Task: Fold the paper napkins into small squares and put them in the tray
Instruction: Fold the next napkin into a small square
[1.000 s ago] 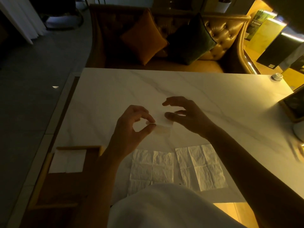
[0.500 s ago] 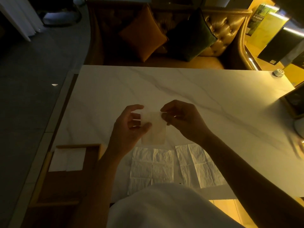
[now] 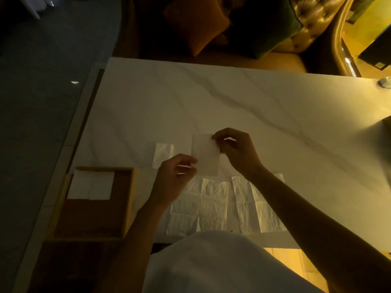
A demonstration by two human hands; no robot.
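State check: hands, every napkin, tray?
Left hand: pinching held napkin's lower-left edge.
Right hand: pinching its top-right corner.
Held white paper napkin: folded, lifted.
Two flat white napkins: unfolded, creased, on table.
Brown wooden tray: holds folded white napkin squares.

**Napkin opens out flat between the hands**

A second ago it was pinched small; now the folded napkin (image 3: pixel 206 157) is spread to a square, the right hand (image 3: pixel 237 153) gripping its top right corner, the left hand (image 3: pixel 175 178) at its lower left edge. The view has tipped down, and a pale strip (image 3: pixel 163 155) shows on the table (image 3: pixel 275 115).
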